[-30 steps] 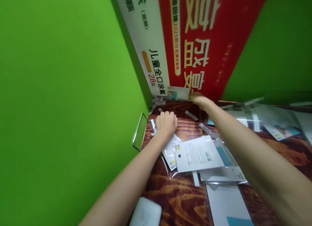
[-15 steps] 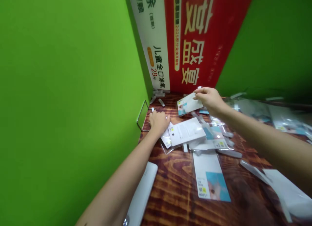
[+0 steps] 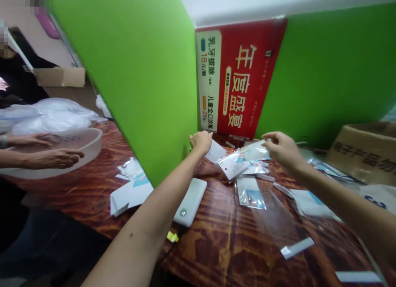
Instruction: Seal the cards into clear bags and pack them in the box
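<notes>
My left hand (image 3: pixel 201 142) is closed beside the green panel, at the upper left of the packets; what its fingers hold, if anything, is hidden. A white printed card (image 3: pixel 215 151) lies just right of it. My right hand (image 3: pixel 280 146) pinches the right end of a pale packet (image 3: pixel 256 150) in clear film, over the pile. Below that, a white card in clear film (image 3: pixel 232 165) lies tilted on other packets. Nearer the front is a sleeved card with a blue picture (image 3: pixel 251 193).
Left of centre lies a white power bank (image 3: pixel 191 201). Green panels (image 3: pixel 133 81) stand behind and left. A cardboard box (image 3: pixel 361 151) is at the right. Beyond the left panel, another person's hands (image 3: pixel 58 158) are by a translucent basket (image 3: pixel 93 144).
The view has swung up and widened, showing the other person and the box. The packet in my right hand now lies lower over the pile. My left hand stays beside the green panel.
</notes>
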Demonstrator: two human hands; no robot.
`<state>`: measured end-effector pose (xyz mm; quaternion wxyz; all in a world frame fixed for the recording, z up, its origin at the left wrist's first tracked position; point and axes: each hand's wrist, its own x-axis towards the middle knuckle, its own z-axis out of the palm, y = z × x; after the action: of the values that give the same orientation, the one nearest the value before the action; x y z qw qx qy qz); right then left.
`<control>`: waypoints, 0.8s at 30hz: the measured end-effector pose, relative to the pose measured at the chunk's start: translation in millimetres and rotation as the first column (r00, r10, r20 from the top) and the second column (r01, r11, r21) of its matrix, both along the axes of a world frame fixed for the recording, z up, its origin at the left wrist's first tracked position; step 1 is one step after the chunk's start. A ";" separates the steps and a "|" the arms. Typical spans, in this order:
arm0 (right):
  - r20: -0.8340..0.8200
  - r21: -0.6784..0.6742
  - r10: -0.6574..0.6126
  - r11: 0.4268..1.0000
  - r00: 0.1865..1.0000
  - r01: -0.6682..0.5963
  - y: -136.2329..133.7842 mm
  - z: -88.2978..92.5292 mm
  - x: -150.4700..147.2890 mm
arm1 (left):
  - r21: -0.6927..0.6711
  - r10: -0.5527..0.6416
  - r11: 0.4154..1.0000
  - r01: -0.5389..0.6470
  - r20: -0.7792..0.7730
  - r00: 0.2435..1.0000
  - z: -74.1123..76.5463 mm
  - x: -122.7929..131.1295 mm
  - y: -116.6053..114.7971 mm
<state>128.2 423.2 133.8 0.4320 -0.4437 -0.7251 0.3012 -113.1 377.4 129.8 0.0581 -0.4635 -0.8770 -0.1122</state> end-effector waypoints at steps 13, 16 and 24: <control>-0.081 -0.361 0.066 0.928 0.995 -0.091 -139.1 -79.6 60.6 | -0.102 -0.791 0.604 0.791 -0.204 0.577 -72.5 145.0 -208.8; -0.077 -0.380 -0.035 0.925 0.996 0.003 -148.5 -98.1 80.9 | -0.073 -0.859 0.496 0.865 -0.187 0.476 -109.8 158.8 -255.0; -0.056 -0.280 -0.123 0.955 0.991 0.102 -161.8 -89.4 100.4 | 0.092 -0.654 0.753 0.652 -0.002 0.756 -106.8 128.5 -274.8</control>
<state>228.6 261.4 44.4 0.4085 -0.5289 -0.6333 0.3903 15.3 102.6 23.0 0.0224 -0.7356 -0.6552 -0.1706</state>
